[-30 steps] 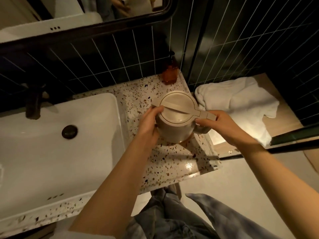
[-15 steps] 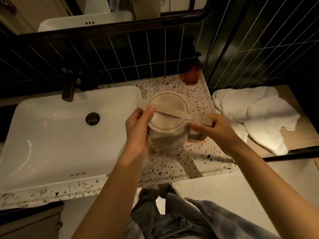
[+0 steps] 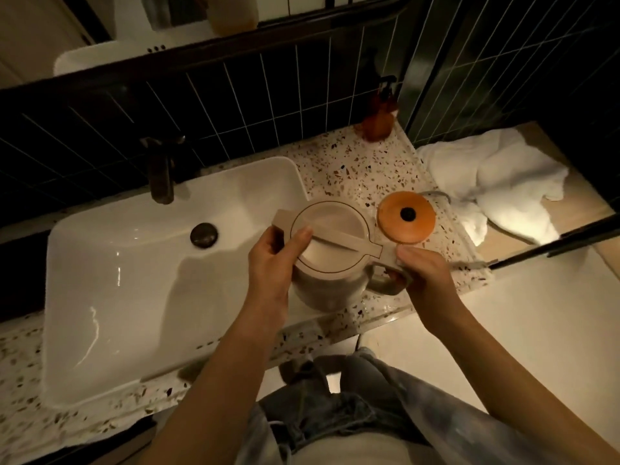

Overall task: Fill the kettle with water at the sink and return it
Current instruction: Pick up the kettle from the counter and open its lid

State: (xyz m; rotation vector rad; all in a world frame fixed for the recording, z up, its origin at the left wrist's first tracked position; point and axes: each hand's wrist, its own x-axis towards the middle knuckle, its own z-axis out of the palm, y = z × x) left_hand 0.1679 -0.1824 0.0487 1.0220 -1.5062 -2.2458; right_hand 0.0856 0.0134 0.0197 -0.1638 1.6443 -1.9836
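A beige kettle with its lid on hangs above the counter's front, at the right rim of the white sink. My left hand grips its left side, thumb on the lid. My right hand holds the handle on the right. The round orange kettle base with a black centre pin lies bare on the terrazzo counter, just right of the kettle. A dark tap stands behind the sink, and a dark drain plug sits in the basin.
An amber pump bottle stands at the counter's back right corner against dark tiles. A crumpled white towel lies on a lower wooden ledge to the right. A cord runs from the base toward the towel. My legs are below the counter edge.
The kettle has been lifted off its orange base and carried left toward the sink; the base is now uncovered. Both hands kept their grip. The view shifted left.
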